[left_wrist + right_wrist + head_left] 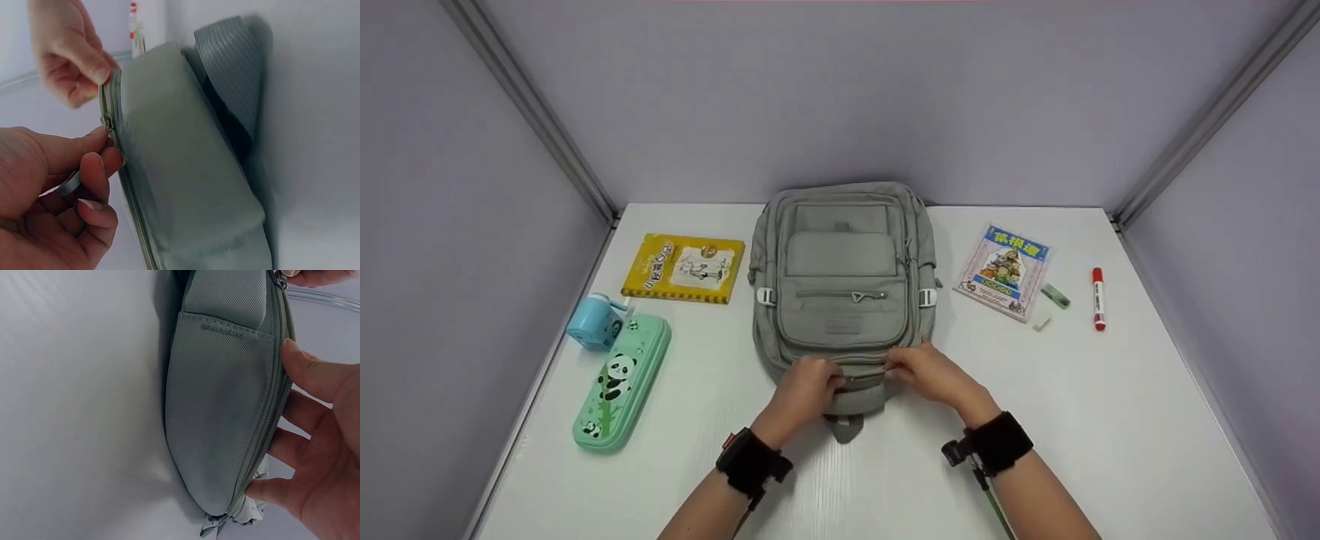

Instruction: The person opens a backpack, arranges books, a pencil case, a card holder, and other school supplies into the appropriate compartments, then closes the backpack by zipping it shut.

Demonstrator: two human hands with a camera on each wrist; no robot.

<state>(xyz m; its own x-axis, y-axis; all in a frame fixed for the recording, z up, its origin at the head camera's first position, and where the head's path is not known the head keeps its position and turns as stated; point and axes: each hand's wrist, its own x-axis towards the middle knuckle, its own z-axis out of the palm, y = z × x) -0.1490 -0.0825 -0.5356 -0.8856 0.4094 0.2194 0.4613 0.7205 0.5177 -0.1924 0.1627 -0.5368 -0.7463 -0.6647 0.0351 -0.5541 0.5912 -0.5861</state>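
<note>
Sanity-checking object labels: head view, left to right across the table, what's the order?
Blue pencil sharpener → green panda pencil case → yellow book → grey backpack → picture book → green eraser → red marker. Both hands sit at the backpack's near edge, so they are left out.

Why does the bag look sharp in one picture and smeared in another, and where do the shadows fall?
Head view: even, soft light, the backpack crisp, walls bowed by the wide lens. Left wrist view: the left hand and fabric are blurred. Right wrist view: weave sharp, a soft shadow on the table beside the backpack.
</note>
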